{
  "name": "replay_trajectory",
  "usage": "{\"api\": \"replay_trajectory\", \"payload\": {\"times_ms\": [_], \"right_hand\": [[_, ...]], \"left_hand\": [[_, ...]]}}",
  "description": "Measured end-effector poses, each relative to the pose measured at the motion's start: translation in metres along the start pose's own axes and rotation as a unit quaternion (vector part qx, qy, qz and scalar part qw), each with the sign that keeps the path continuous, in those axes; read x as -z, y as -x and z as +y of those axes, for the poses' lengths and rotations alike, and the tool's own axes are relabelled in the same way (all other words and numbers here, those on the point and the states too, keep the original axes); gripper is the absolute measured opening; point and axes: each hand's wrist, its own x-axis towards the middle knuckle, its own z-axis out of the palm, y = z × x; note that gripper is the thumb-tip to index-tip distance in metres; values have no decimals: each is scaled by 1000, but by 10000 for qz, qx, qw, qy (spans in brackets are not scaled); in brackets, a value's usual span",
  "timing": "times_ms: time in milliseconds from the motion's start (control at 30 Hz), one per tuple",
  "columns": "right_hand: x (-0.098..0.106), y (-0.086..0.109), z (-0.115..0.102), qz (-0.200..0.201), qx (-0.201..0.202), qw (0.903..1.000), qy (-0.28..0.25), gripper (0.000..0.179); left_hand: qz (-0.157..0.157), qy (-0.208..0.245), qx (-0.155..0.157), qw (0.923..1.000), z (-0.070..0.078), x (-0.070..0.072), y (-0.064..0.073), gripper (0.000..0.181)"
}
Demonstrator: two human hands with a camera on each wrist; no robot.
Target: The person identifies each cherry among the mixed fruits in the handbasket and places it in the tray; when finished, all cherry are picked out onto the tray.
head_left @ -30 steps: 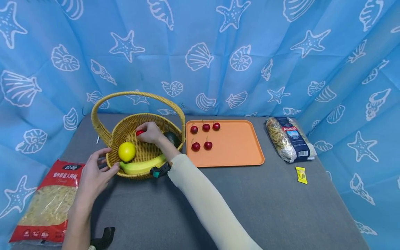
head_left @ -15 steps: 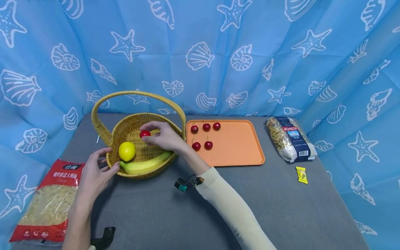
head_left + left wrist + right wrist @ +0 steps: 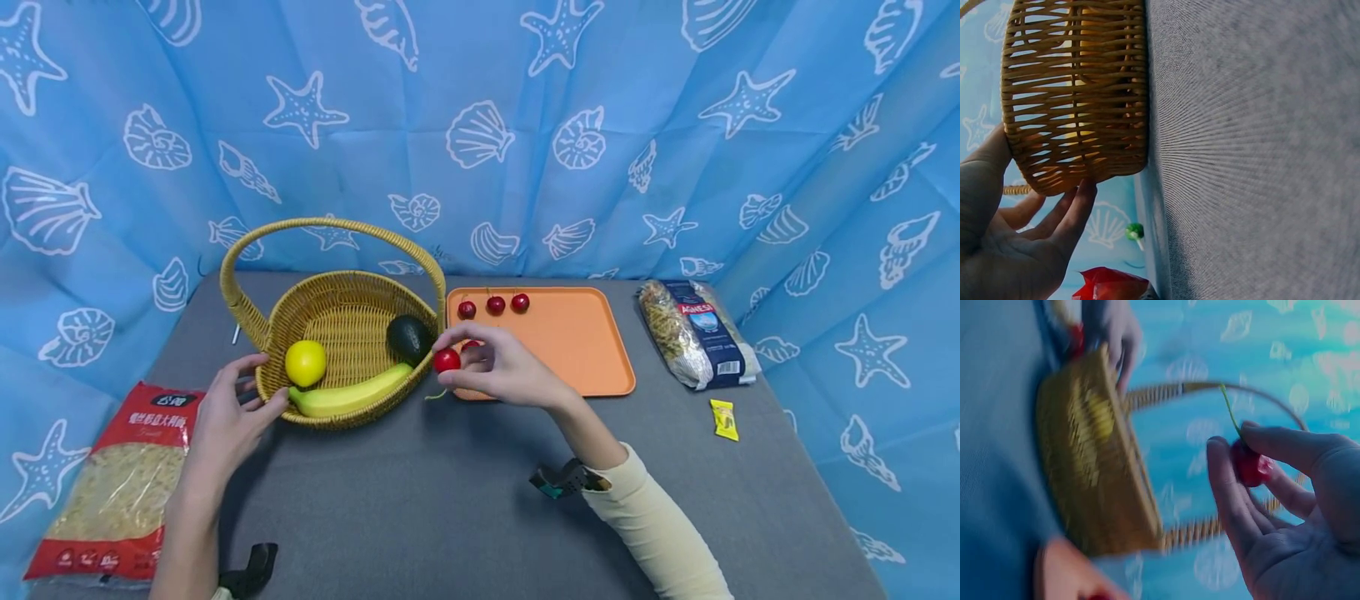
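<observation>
My right hand (image 3: 510, 371) pinches a red cherry (image 3: 447, 359) between thumb and fingertips, its green stem trailing down; the right wrist view shows the same cherry (image 3: 1250, 464) up close. It is just outside the right rim of a wicker basket (image 3: 352, 282). Inside the basket lie a yellow lemon-like ball (image 3: 305, 363), a banana (image 3: 352, 395) and a dark avocado (image 3: 409, 337). My left hand (image 3: 232, 417) holds the basket's left edge, thumb at the rim and fingers against the side. On an orange tray (image 3: 577, 350), three cherries (image 3: 495, 305) form the back row; another is partly behind my right hand.
A red pasta bag (image 3: 120, 492) lies at the left beside my forearm. At the right are an Agnesi pasta bag (image 3: 697, 333) and a small yellow wrapped candy (image 3: 723, 419). The basket's tall handle (image 3: 337, 223) arches over it. A blue curtain (image 3: 480, 208) stands behind the table.
My right hand has lifted the cherry out of the basket and carried it right, to the near-left corner of the tray. The avocado is uncovered. My left hand has stayed on the basket.
</observation>
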Motion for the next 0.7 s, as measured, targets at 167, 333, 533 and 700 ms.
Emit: {"api": "replay_trajectory", "payload": {"times_ms": [167, 333, 533, 700], "right_hand": [[33, 23, 21, 741, -384, 9961, 289, 35], [61, 37, 50, 1629, -756, 9805, 800, 35], [80, 47, 81, 2083, -965, 9692, 886, 33], [83, 49, 94, 2082, -1269, 9614, 1275, 38]], "left_hand": [[45, -54, -79, 9999, 1, 0, 1, 65], [40, -97, -129, 9999, 1, 0, 2, 65], [-29, -189, -105, 9998, 2, 0, 2, 66], [-58, -252, -183, 9995, 4, 1, 1, 67]]}}
